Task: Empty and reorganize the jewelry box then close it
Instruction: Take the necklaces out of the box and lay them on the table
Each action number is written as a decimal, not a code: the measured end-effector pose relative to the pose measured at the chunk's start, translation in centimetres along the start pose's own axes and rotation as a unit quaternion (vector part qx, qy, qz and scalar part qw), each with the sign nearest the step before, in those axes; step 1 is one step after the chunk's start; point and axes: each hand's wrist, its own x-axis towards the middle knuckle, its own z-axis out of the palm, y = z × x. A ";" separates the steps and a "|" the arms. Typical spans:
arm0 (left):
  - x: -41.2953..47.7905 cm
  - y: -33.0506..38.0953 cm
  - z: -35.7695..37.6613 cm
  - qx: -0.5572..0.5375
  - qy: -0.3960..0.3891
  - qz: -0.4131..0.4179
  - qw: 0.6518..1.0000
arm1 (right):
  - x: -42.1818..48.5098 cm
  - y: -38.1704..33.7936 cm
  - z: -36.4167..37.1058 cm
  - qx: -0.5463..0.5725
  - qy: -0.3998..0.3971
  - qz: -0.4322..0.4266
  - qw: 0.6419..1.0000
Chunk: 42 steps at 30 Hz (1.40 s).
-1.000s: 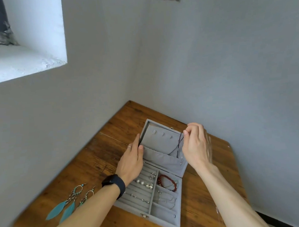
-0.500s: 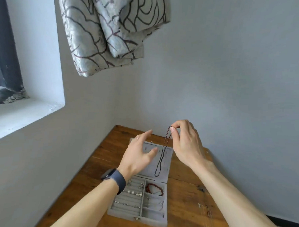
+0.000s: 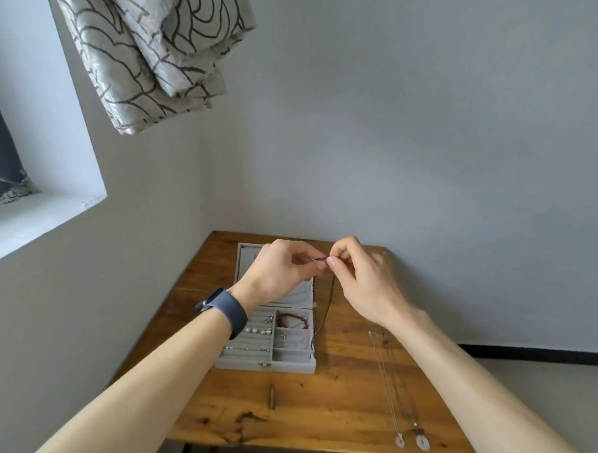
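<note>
An open grey jewelry box (image 3: pixel 298 363) lies on the wooden table (image 3: pixel 333 406), its lid flat behind it. A red bracelet (image 3: pixel 294 321), pearl earrings (image 3: pixel 257 330) and thin chains sit in its compartments. Above the lid, my left hand (image 3: pixel 282 271) and my right hand (image 3: pixel 358 278) pinch the two ends of a dark cord necklace (image 3: pixel 329 300). Its loop hangs down past the box's right edge. A dark watch is on my left wrist.
Two thin chain necklaces with pale pendants (image 3: pixel 411 439) lie on the table at the right, partly under my right forearm. A small dark piece (image 3: pixel 271 396) lies in front of the box. Walls close the table at left and back; a patterned curtain (image 3: pixel 160 54) hangs above.
My right hand lifted the dark necklace out of the lid. My left hand left the box's lid and now pinches the necklace's other end. The camera tilted up.
</note>
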 end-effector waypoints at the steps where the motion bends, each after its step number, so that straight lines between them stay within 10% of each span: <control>1: -0.4 0.1 0.1 -0.010 -0.016 -0.009 1.000 | -1.0 0.2 -0.1 0.003 -0.013 0.006 1.000; 8: -2.3 1.8 0.2 -0.203 -0.045 -0.083 0.975 | -8.0 1.6 2.7 0.056 -0.070 0.133 0.987; 15: -3.2 3.1 0.5 -0.211 -0.066 -0.088 0.971 | -12.4 -1.9 8.0 0.388 -0.200 0.313 0.844; 26: -4.2 -1.0 -1.1 -0.337 0.020 -0.193 0.921 | -19.1 -2.4 11.4 0.571 -0.011 0.461 0.680; 42: -5.2 -7.5 8.0 -0.025 -0.077 -0.179 0.981 | -29.9 0.9 5.5 0.423 0.146 0.472 0.760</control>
